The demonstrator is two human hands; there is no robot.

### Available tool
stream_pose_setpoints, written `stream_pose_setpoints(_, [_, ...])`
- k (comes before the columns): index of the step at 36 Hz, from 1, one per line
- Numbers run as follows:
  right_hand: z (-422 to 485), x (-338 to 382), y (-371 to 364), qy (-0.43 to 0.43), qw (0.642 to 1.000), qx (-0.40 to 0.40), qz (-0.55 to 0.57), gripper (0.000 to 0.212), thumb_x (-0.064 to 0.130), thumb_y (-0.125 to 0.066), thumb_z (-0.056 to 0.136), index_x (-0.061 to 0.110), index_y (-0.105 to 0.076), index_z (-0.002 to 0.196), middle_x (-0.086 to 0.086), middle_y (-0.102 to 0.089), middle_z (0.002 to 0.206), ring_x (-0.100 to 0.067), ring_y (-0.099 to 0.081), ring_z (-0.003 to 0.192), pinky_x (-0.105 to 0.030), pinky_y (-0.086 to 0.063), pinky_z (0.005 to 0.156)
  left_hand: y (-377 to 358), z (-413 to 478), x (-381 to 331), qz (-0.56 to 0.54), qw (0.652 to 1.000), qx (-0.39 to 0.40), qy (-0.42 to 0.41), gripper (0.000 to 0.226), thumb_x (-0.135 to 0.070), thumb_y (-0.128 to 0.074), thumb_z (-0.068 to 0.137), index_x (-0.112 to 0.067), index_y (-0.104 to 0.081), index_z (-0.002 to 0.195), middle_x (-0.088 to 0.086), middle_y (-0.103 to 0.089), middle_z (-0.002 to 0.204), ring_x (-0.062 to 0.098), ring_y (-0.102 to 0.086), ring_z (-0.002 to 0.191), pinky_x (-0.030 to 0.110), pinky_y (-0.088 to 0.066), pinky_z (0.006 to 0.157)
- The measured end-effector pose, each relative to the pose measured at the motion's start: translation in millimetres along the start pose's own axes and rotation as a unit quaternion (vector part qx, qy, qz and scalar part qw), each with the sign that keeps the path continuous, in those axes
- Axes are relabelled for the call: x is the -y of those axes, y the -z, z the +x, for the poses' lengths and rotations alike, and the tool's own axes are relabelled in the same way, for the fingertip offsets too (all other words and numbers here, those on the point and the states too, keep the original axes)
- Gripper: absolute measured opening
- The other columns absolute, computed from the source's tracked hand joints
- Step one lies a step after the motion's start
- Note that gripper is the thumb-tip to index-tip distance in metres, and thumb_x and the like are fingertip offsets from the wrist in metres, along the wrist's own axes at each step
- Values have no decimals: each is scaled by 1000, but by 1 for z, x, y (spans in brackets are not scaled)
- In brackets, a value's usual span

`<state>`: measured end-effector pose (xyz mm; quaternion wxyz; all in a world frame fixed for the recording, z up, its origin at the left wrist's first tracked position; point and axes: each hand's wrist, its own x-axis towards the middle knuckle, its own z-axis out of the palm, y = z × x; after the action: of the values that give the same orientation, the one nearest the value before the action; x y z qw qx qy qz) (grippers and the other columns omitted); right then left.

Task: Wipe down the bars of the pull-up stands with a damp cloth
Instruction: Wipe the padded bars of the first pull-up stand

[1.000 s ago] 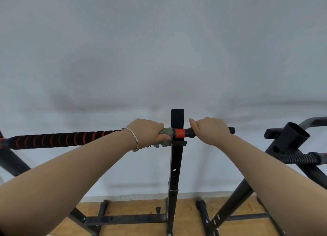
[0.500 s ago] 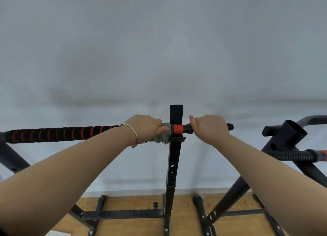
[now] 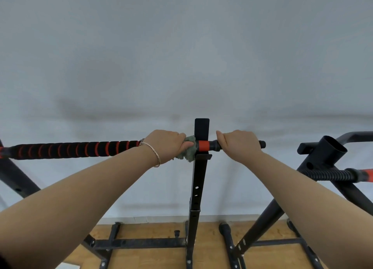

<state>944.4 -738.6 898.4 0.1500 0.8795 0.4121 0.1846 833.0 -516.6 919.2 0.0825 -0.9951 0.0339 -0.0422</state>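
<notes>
A horizontal bar (image 3: 80, 149) wrapped in black foam with red stripes runs from the left edge to a black upright post (image 3: 198, 180). My left hand (image 3: 166, 145), with a bracelet on the wrist, is closed around the bar and presses a grey-green cloth (image 3: 187, 150) against it, right beside the post. On the other side of the post my right hand (image 3: 239, 142) grips the bar's black end, just past an orange collar (image 3: 203, 145).
A second black stand (image 3: 327, 153) with an open tube top and a ribbed bar (image 3: 331, 175) is at the right. Black base legs (image 3: 141, 242) lie on the wooden floor. A pale wall is close behind.
My left hand and the cloth have slid slightly right along the bar, up against the post. My right hand has kept its grip.
</notes>
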Motion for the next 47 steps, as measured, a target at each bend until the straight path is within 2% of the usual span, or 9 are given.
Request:
stream_pose_setpoints(2, [10, -7, 5, 5, 993, 97, 63, 10, 18, -44, 96, 16, -37, 90, -2, -42, 62, -25, -43, 58, -28, -30, 49, 5, 3, -2, 2, 1000, 20, -10, 46, -57, -20, 102, -20, -43, 90, -9, -47, 72, 17, -54, 69, 33, -42, 66])
stream_pose_setpoints(7, [19, -17, 24, 5, 955, 203, 216, 42, 27, -32, 97, 10, -54, 64, -5, -58, 53, -25, -54, 50, -32, -48, 61, 13, 9, -2, -64, 994, 91, -5, 49, -60, -25, 101, -18, -50, 94, -8, -58, 70, 10, -55, 61, 29, -41, 61])
stream_pose_setpoints(10, [10, -10, 21, 2, 988, 135, 76, 13, 14, -43, 95, 15, -38, 83, 0, -43, 63, -22, -41, 57, -27, -30, 49, 17, 12, 2, -102, 986, 134, -4, 51, -62, -24, 100, -21, -50, 85, -1, -61, 75, 18, -60, 70, 31, -39, 62])
stream_pose_setpoints(13, [-5, 0, 12, -3, 999, 42, 26, 26, 10, -63, 82, 15, -37, 82, 3, -31, 52, -18, -23, 41, -21, -15, 46, 21, 16, 3, -100, 981, 168, -17, 54, -63, -23, 99, -21, -50, 79, 2, -59, 80, 22, -58, 78, 33, -39, 68])
stream_pose_setpoints(20, [-22, 8, -2, -48, 983, -167, 60, 32, -1, -74, 71, 13, -46, 63, 1, -32, 41, -18, -17, 37, -19, -17, 48, 20, 9, 0, -162, 973, 165, 9, 58, -64, -22, 99, -20, -58, 87, -1, -63, 79, 19, -62, 76, 35, -49, 78])
stream_pose_setpoints(25, [-16, 6, 4, -48, 987, -125, 87, 35, 7, -81, 65, 15, -47, 67, 3, -27, 47, -20, -21, 37, -15, -13, 49, 13, 2, -4, -131, 990, 47, 21, 46, -57, -24, 102, -22, -51, 86, -3, -68, 70, 12, -62, 64, 31, -46, 68])
stream_pose_setpoints(31, [-6, 13, 32, -122, 915, -121, 366, 41, 56, -42, 93, 23, -65, 82, 7, -55, 80, -13, -49, 79, -28, -36, 68, 20, -2, -5, -208, 977, -26, 27, 52, -59, -24, 98, -18, -56, 94, -6, -61, 85, 18, -65, 76, 35, -48, 76])
stream_pose_setpoints(42, [4, 40, 57, -155, 896, -13, 416, 22, 49, -71, 85, 27, -75, 84, 7, -50, 83, -15, -54, 87, -33, -45, 81, 26, -15, 30, -352, 930, -23, 102, 26, -35, -50, 101, -26, -63, 122, -11, -65, 114, 8, -58, 106, 20, -40, 88])
stream_pose_setpoints(47, [9, 48, 63, -179, 891, -6, 417, 7, 32, -71, 86, 25, -73, 83, 9, -50, 83, -13, -53, 83, -27, -42, 72, 22, -5, 36, -298, 943, 53, 141, 32, -43, -57, 95, -16, -74, 94, -3, -71, 98, 18, -64, 94, 33, -52, 84])
